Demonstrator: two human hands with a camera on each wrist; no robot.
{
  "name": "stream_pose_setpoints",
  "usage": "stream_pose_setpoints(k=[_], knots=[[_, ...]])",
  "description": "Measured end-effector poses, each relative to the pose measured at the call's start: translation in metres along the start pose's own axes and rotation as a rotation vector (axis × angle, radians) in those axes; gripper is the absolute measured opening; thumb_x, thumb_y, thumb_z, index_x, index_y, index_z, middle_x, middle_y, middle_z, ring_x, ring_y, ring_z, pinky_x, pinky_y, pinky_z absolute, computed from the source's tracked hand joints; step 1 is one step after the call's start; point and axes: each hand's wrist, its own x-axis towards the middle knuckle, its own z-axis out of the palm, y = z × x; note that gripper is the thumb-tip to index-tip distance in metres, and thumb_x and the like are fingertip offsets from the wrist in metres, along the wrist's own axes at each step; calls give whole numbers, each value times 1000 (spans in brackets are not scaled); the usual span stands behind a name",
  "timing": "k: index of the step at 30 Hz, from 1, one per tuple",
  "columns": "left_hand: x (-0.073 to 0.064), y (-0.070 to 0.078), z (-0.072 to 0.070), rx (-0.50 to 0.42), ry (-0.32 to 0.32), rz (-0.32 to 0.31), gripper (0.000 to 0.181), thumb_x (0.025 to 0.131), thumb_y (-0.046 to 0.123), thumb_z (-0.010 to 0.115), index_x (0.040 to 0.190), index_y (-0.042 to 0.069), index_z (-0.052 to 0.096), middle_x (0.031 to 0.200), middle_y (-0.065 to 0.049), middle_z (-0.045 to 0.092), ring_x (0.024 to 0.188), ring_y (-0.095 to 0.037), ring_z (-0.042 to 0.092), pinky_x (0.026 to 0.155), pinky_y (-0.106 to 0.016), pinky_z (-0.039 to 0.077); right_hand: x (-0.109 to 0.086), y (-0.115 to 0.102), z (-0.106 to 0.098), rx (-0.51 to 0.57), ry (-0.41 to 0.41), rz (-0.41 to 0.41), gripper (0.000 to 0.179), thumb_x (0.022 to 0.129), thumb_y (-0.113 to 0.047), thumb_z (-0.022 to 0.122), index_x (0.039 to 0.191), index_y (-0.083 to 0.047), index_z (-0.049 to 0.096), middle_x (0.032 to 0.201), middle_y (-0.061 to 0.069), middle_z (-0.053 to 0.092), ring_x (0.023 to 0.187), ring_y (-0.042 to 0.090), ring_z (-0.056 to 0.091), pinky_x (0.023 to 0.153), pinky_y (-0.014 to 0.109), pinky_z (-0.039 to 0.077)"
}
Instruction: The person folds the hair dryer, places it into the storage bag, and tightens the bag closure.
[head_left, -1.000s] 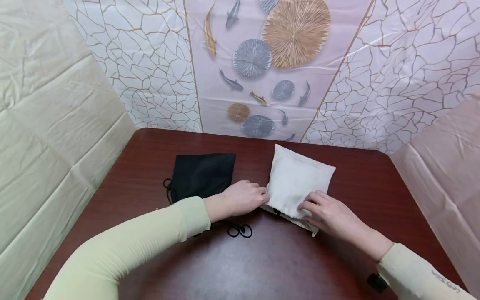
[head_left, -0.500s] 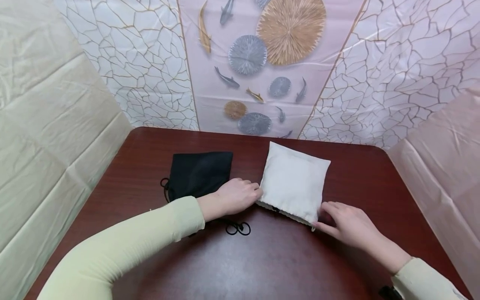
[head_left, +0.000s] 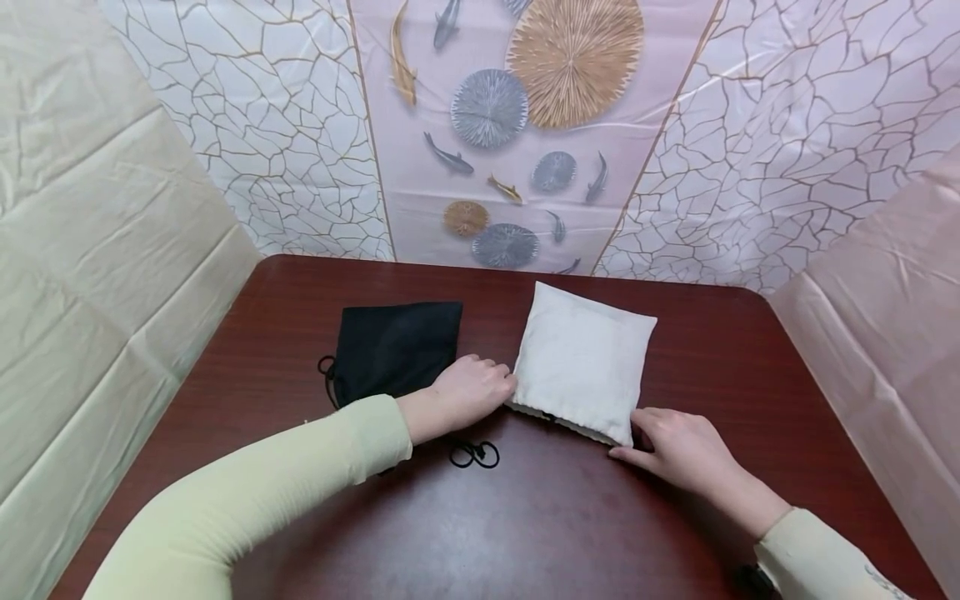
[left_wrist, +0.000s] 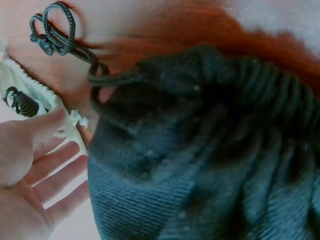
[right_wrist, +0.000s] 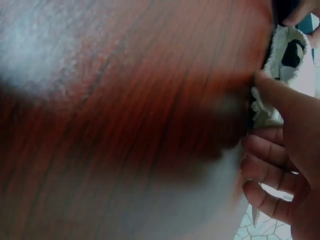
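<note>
A white cloth drawstring bag (head_left: pixel 581 362) lies flat on the table, its gathered mouth facing me. My left hand (head_left: pixel 474 387) pinches the left corner of that mouth, thumb and fingers on either side of the cloth. At the right corner, my right hand (head_left: pixel 686 446) holds the edge between thumb and fingers, beside a small knotted cord end. The mouth gapes slightly, and something dark (right_wrist: pixel 292 54) shows inside it in the right wrist view. A black cord stopper (left_wrist: pixel 24 103) sits at the mouth in the left wrist view.
A black drawstring bag (head_left: pixel 397 350) lies to the left, partly under my left forearm. Its looped cord (head_left: pixel 474 454) trails onto the dark red wooden table (head_left: pixel 480 533). Patterned cloth (head_left: pixel 495 167) hangs behind the table, with plain cloth at both sides.
My right hand has moved from the front of the white bag to its right mouth corner. The lower mouth edge that stuck out now lies nearly even with the upper one.
</note>
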Motion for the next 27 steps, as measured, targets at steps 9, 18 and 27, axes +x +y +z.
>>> stream_pose_setpoints(k=[9,18,27], knots=[[-3,-7,-3,-3,-41,33,12,102,17,69,99,23,79,89,4,73,84,-15,73,68,-30,55,-7,11,4,68,82,-203,32,76,-8,89,84,-24,62,80,-16,54,66,1,50,53,28,45],[-3,-16,-12,-144,-49,22,6,99,19,74,102,21,79,92,3,74,88,-16,74,73,-33,59,-9,15,-10,204,142,-195,31,79,-4,85,91,-27,68,91,-17,56,71,-3,53,60,20,44],[-2,-37,-39,-371,33,-60,12,106,21,67,98,19,76,91,2,72,81,-17,73,71,-38,60,5,23,-54,199,237,-161,30,79,0,84,95,-23,72,92,-17,62,75,3,59,67,22,47]])
